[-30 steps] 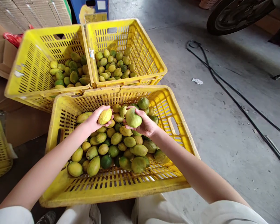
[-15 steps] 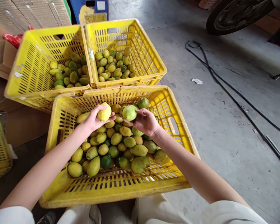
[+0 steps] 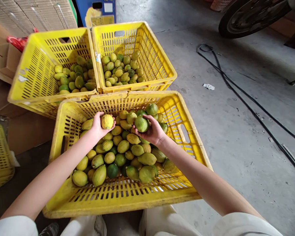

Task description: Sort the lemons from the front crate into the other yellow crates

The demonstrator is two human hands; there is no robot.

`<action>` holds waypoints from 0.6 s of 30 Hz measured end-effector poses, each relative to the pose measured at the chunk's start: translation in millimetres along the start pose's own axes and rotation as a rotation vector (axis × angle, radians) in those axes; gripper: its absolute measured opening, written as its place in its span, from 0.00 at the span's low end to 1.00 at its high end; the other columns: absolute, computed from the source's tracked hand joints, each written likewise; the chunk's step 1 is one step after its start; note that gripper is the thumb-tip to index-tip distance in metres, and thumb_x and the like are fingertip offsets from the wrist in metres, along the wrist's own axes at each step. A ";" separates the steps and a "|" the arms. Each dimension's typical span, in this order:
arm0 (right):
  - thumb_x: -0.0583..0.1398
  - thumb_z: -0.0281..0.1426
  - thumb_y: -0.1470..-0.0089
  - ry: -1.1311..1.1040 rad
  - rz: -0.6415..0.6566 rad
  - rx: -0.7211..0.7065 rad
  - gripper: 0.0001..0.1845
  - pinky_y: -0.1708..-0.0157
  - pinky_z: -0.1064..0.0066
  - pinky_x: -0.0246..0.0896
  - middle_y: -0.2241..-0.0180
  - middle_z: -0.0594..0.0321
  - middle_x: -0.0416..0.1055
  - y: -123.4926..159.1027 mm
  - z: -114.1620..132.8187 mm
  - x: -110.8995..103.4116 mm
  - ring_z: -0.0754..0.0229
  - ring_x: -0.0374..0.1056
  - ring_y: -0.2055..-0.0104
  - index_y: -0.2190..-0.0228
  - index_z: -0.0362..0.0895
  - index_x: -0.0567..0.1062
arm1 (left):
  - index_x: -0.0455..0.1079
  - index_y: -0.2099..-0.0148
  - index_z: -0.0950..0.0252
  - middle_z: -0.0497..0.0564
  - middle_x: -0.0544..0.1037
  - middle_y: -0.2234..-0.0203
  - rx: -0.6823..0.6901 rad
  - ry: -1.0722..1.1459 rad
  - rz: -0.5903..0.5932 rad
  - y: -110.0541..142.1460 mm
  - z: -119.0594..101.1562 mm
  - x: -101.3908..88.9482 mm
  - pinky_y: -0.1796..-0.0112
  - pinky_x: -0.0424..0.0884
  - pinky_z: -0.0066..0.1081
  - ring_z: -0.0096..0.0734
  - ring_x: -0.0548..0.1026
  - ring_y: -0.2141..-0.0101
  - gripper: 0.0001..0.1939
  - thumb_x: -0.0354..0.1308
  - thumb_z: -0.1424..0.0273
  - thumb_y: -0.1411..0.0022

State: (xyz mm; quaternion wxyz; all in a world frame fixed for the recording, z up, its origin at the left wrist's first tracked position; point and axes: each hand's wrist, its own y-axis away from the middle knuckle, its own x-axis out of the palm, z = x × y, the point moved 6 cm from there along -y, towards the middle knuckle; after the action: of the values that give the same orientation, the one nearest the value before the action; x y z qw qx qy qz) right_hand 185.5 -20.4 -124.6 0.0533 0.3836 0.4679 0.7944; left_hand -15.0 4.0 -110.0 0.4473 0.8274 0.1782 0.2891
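My left hand point(image 3: 100, 127) is closed around a yellow lemon point(image 3: 107, 121), its thumb on top and fingertips showing at the right side. In my right hand point(image 3: 154, 130) rests a green lemon point(image 3: 141, 124), gripped between thumb and fingers. Both hands are above the near yellow crate point(image 3: 123, 206), a little apart from each other. Beneath them lies a heap of green and yellow lemons point(image 3: 123, 146), spread over the crate's slotted floor. A round green lemon point(image 3: 151, 109) sits just beyond my right hand.
Behind stand a left yellow crate point(image 3: 27, 77) and a right yellow crate point(image 3: 159, 62), each part filled with lemons. Cardboard point(image 3: 5, 59) lies at left, a blue box point(image 3: 107, 9) at the back. A black cable point(image 3: 250, 105) and a wheel point(image 3: 248, 19) are at right.
The fruits have turned in my hands and show different sides. My right hand has moved slightly right and down, fingers wrapping further round the green lemon. The view has shifted a little.
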 end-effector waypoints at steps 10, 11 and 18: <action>0.55 0.35 0.40 -0.165 0.252 -0.187 0.18 0.66 0.59 0.81 0.63 0.54 0.80 2.3 21.7 7.8 0.50 0.79 0.63 0.50 0.45 0.71 | 0.74 0.55 0.68 0.55 0.79 0.72 0.078 -0.196 0.482 13.1 -5.0 26.2 0.82 0.67 0.21 0.29 0.76 0.79 0.07 0.57 0.70 0.32; 0.56 0.37 0.39 -0.160 0.265 -0.189 0.17 0.67 0.62 0.81 0.65 0.54 0.80 3.0 21.4 8.4 0.52 0.78 0.65 0.50 0.44 0.72 | 0.75 0.56 0.67 0.54 0.78 0.73 0.073 -0.216 0.545 15.5 -3.3 27.9 0.84 0.63 0.20 0.27 0.74 0.80 0.09 0.58 0.67 0.32; 0.63 0.31 0.41 -0.033 0.213 -0.118 0.10 0.68 0.70 0.81 0.65 0.56 0.79 1.4 6.5 7.1 0.56 0.78 0.66 0.57 0.44 0.73 | 0.74 0.60 0.70 0.59 0.80 0.73 -0.015 -0.258 0.404 11.2 6.9 22.5 0.70 0.81 0.37 0.38 0.81 0.74 0.20 0.42 0.68 0.27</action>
State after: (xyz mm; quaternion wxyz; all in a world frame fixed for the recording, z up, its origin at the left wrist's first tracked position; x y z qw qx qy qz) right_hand 185.2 -13.5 -117.8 -0.0013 0.4404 0.3759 0.8153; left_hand 7.1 6.1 -96.3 0.4056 0.8730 -0.0517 0.2659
